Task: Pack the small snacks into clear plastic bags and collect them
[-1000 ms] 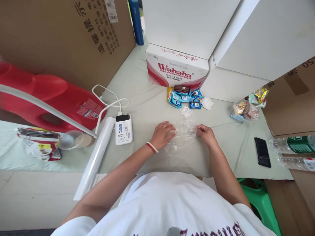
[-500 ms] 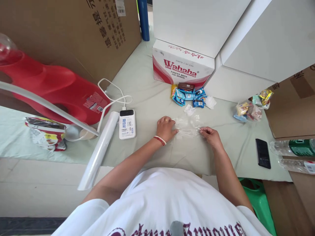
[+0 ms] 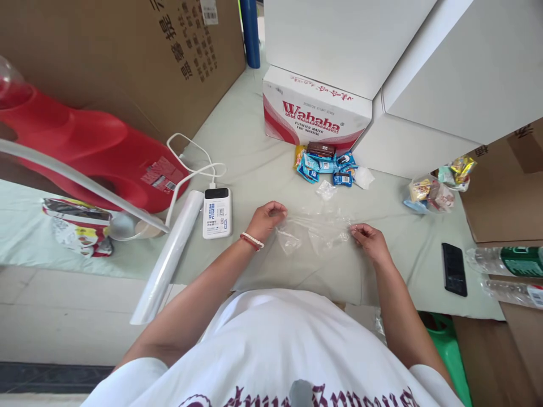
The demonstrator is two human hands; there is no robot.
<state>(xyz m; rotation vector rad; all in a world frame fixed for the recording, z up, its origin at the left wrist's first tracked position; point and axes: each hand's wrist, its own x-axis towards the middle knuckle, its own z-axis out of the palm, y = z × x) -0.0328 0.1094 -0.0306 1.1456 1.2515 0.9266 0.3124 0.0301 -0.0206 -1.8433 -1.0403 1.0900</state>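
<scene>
A clear plastic bag (image 3: 316, 232) is stretched between my two hands just above the pale green cloth (image 3: 254, 164). My left hand (image 3: 267, 217), with a bead bracelet at the wrist, pinches the bag's left edge. My right hand (image 3: 368, 240) pinches its right edge. Beyond the bag lies a small crumpled bit of clear plastic (image 3: 326, 189), and behind that a pile of blue snack packets (image 3: 326, 161) with a brown bar on top.
A Wahaha carton (image 3: 316, 110) and white boxes stand at the back. To the left are a power bank (image 3: 217, 212) with cable, a roll of plastic film (image 3: 169, 254) and a red jug (image 3: 93, 152). Right: bagged snacks (image 3: 432, 189), black phone (image 3: 453, 268), water bottles (image 3: 509, 260).
My hands have moved apart, the left one leftward, and lifted the clear bag's edges off the cloth so that it is spread wider. The view shifted slightly.
</scene>
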